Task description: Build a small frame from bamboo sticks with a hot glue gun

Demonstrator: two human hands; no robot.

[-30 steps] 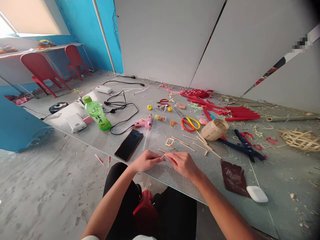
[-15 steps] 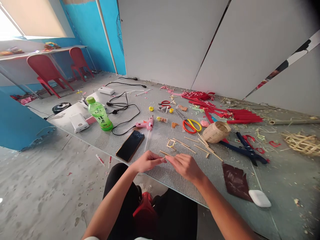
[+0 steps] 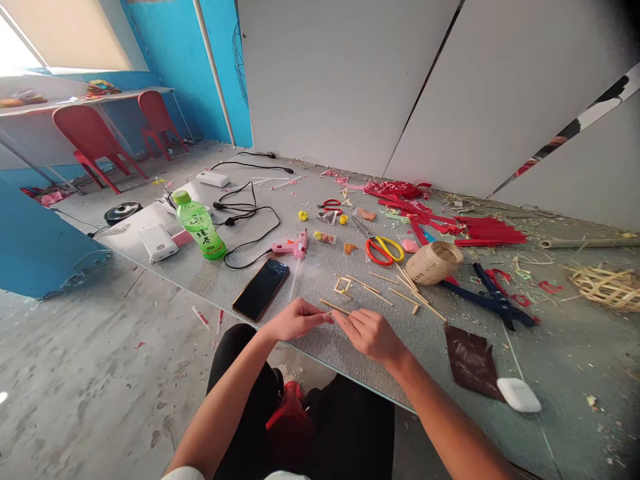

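Observation:
Near the table's front edge my left hand [image 3: 299, 321] and my right hand [image 3: 369, 335] meet fingertip to fingertip. Both are closed in a pinch, and whatever lies between the fingers is too small to make out. Just beyond the fingertips a thin wooden stick [image 3: 334, 307] slants across, its right end hidden by my right hand. A small square frame of sticks [image 3: 343, 287] sits behind it. Several loose sticks [image 3: 370, 289] lie to its right. Left of the frame are a pink glue gun [image 3: 295, 247] with a glue stick in it and a black phone [image 3: 261, 289].
Scissors [image 3: 384, 251], a woven bamboo cup [image 3: 434, 263], dark blue pliers [image 3: 493, 300], a brown sheet [image 3: 473, 357] and a white case [image 3: 519, 395] are on the right. A green bottle [image 3: 201, 227] stands left beside a black cable [image 3: 277, 223]. Red strips [image 3: 487, 231] lie at the back.

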